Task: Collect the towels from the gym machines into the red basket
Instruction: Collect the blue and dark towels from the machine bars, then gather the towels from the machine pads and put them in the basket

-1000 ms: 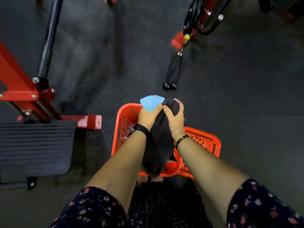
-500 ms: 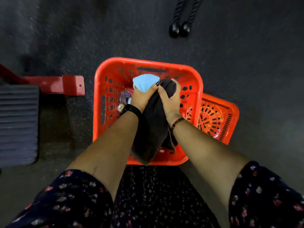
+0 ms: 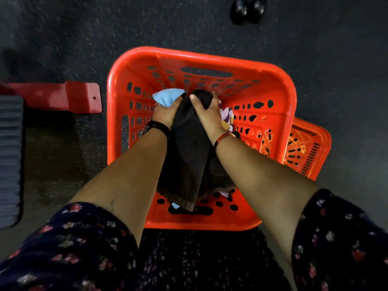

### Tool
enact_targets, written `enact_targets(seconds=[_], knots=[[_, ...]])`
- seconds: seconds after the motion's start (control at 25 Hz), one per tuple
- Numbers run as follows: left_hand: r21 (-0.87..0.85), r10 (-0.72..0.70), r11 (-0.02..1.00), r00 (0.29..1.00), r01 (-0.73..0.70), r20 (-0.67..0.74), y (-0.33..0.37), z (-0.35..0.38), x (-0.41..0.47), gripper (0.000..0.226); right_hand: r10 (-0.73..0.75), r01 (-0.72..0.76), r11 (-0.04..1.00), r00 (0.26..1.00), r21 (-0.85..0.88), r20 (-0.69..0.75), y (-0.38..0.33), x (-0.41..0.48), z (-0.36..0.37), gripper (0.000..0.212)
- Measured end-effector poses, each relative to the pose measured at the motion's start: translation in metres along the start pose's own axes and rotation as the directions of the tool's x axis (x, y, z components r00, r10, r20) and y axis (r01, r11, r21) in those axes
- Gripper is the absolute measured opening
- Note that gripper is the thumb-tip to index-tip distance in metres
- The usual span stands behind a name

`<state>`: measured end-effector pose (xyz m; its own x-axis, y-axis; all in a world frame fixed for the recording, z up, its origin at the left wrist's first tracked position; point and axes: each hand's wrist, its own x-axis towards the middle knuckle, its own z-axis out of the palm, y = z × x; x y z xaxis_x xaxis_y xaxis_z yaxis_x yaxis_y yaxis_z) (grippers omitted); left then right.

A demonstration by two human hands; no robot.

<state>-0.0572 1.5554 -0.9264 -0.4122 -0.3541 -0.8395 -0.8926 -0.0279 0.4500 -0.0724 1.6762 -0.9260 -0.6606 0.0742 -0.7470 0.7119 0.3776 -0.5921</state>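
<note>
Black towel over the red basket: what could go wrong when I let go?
1. The black towel hangs with its loose end close to the near rim of the red basket; it may drape over the edge instead of landing inside.
2. The left hand bunches the blue towel against the black one, which the right hand also grips; releasing unevenly could leave one snagged.

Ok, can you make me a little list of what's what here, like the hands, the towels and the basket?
left hand: grips blue towel and black towel
right hand: grips black towel
black towel: hangs from both hands over the basket
basket: red, on the floor, patterned cloth inside
second basket: orange, at the right, partly hidden by the red one
machine foot: red, left of the basket
</note>
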Motion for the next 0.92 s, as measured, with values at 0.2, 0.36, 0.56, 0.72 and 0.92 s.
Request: enact_targets(seconds=[0.2, 0.36, 0.56, 0.72, 0.92], knots=[[-0.039, 0.081, 0.996, 0.994, -0.078, 0.078, 0.025, -0.011, -0.041, 0.045, -0.189, 0.154, 0.928, 0.979, -0.341, -0.072, -0.027, -0.027, -0.019, 0.072], [-0.197, 0.223, 0.961, 0.965, -0.194, 0.135, 0.06, -0.029, -0.099, 0.05, -0.366, 0.33, 0.897, 0.928, -0.293, -0.075, -0.067, -0.074, -0.044, 0.055], [-0.4, 0.433, 0.841, 0.897, -0.365, 0.092, 0.158, -0.074, -0.188, 0.038, -0.488, 0.486, 0.873, 0.868, -0.042, -0.094, -0.172, -0.155, -0.093, 0.044], [-0.459, 0.555, 0.75, 0.831, -0.476, 0.045, 0.233, -0.109, -0.255, 0.04, -0.539, 0.538, 0.835, 0.842, 0.118, -0.027, -0.262, -0.216, -0.134, 0.049], [-0.507, 0.679, 0.599, 0.729, -0.62, -0.089, 0.314, -0.171, -0.361, 0.044, -0.656, 0.642, 0.729, 0.754, 0.237, -0.026, -0.363, -0.301, -0.187, 0.052]])
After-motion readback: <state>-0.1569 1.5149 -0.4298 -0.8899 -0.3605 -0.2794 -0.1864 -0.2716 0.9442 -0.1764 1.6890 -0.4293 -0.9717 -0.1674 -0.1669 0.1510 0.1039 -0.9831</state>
